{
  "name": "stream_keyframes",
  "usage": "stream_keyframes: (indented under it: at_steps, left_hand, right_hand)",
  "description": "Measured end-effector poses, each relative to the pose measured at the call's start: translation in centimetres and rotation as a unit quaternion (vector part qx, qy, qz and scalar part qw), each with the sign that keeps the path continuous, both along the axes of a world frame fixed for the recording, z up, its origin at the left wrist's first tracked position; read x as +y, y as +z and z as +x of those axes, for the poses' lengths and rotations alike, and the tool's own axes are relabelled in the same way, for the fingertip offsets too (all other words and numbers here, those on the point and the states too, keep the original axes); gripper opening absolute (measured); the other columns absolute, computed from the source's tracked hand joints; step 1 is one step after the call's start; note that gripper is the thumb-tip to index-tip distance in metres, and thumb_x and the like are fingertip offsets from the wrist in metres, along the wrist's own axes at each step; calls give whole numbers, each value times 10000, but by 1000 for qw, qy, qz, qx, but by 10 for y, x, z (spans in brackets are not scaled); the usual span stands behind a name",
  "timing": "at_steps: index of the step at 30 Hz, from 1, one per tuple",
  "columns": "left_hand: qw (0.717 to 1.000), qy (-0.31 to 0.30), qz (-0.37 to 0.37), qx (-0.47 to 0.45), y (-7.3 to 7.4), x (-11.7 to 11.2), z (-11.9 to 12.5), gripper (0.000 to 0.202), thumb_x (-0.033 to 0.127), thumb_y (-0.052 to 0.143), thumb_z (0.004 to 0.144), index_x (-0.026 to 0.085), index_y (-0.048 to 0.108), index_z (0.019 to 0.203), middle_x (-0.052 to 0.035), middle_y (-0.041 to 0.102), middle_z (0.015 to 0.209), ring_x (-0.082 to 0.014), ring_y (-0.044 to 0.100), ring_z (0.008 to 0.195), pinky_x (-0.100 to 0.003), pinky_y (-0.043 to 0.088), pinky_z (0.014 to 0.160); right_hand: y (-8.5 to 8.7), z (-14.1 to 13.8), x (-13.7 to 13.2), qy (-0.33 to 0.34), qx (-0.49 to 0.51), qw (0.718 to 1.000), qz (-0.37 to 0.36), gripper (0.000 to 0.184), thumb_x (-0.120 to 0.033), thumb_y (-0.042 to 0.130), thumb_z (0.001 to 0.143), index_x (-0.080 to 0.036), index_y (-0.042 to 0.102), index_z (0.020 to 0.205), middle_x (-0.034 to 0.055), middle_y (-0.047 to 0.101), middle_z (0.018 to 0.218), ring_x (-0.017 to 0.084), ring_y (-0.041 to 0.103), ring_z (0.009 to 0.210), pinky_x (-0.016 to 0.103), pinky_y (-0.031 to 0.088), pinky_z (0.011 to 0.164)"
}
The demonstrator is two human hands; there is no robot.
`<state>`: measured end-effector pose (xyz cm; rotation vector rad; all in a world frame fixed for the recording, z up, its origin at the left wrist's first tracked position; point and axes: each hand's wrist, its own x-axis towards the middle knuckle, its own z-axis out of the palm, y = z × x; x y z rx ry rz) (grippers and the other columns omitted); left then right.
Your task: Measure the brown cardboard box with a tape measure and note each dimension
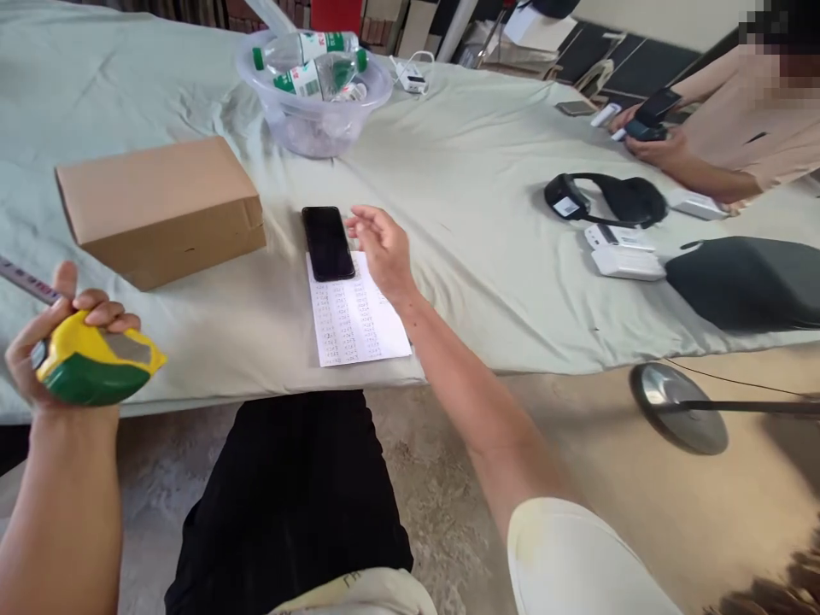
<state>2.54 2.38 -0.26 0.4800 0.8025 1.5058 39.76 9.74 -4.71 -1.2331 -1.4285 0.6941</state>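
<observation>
My left hand (55, 342) is raised at the near left edge of the table, closed around a yellow and green tape measure (96, 367) with a strip of its tape running off to the left. My right hand (379, 248) reaches out over the table with its fingers loosely spread and nothing in them. It hovers just right of a black phone (328, 243), which lies on the top of a printed paper sheet (355, 320). A brown cardboard box (163, 205) sits left of the phone.
A pale green cloth (461, 196) covers the table. A clear plastic tub (313, 120) holding water bottles stands at the back. To the right lie black headphones (606, 198), white devices (624, 252) and a dark case (746, 282). Another person's hands (659, 145) hold a phone at far right. A lamp base (679, 418) rests on the floor.
</observation>
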Motion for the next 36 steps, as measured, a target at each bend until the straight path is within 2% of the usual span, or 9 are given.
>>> stream_keyframes:
  at_steps: [3, 6, 11, 16, 20, 25, 30, 33, 36]
  left_hand:
    - [999, 7, 13, -36, -1, 13, 3, 179, 139, 389, 957, 162, 566, 973, 33, 580, 677, -60, 534, 552, -203, 470, 597]
    - [999, 27, -29, 1, -2, 20, 7, 189, 105, 413, 916, 173, 579, 973, 20, 576, 662, -91, 538, 538, -235, 471, 573]
    - [997, 17, -47, 55, -3, 21, 12, 160, 46, 458, 819, 201, 497, 830, 17, 564, 633, -127, 543, 534, -272, 491, 560]
    - [995, -15, -49, 85, -4, 9, 19, 165, 40, 495, 774, 197, 450, 795, 15, 569, 641, -133, 557, 540, -275, 524, 547]
    - [991, -71, -44, 109, -6, -1, 28, 182, 37, 519, 752, 206, 486, 810, 4, 589, 636, -150, 579, 535, -277, 531, 522]
    - [986, -99, -16, 130, -11, -7, 32, 232, 79, 623, 720, 232, 500, 843, 6, 615, 661, -182, 623, 554, -305, 542, 536]
    - [990, -48, -13, 129, -6, -28, 39, 360, 121, 664, 722, 275, 556, 1029, 32, 621, 660, -183, 633, 553, -300, 538, 540]
    - [989, -43, -37, 136, -4, -47, 46, 455, 141, 680, 705, 291, 540, 1112, 41, 629, 658, -182, 634, 551, -291, 530, 540]
    - [986, -47, -65, 148, -4, -60, 52, 467, 157, 717, 695, 291, 520, 1097, 39, 642, 667, -176, 634, 568, -282, 526, 557]
  right_hand:
    - [7, -52, 32, 77, -26, 995, -65, 531, -508, 503, 977, -214, 505, 1419, 91, 636, 1442, 218, 606, 1342, 397, 496, 1151]
    - [6, -94, 56, 111, -50, 987, -109, 673, -388, 556, 961, -107, 364, 1542, 110, 512, 1572, 246, 488, 1465, 403, 394, 1237]
    - [7, -124, 47, 146, -81, 977, -135, 789, -172, 630, 853, -273, 309, 1566, 9, 530, 1551, 228, 535, 1427, 403, 450, 1216]
    - [20, -105, -11, 133, -65, 979, -138, 685, -223, 574, 909, -134, 332, 1544, 125, 494, 1560, 271, 529, 1415, 455, 420, 1234]
    - [22, -81, -52, 86, -29, 984, -151, 608, -193, 576, 865, -196, 426, 1453, 120, 560, 1490, 276, 599, 1315, 517, 480, 1170]
    - [21, -54, -68, 122, -19, 981, -153, 748, -401, 705, 832, -268, 392, 1498, 136, 496, 1549, 344, 587, 1314, 607, 515, 1090]
    - [26, -35, -41, 171, -25, 978, -115, 1177, -683, 820, 693, -371, 163, 1617, 100, 160, 1735, 433, 315, 1535, 666, 403, 1157]
    - [28, -34, 2, 181, 1, 980, -87, 1132, -777, 739, 721, -378, 174, 1617, 86, 205, 1729, 415, 296, 1550, 669, 352, 1186]
    - [28, -41, 51, 130, 78, 982, -109, 963, -803, 608, 815, -327, 278, 1585, 93, 361, 1667, 373, 337, 1539, 679, 332, 1195]
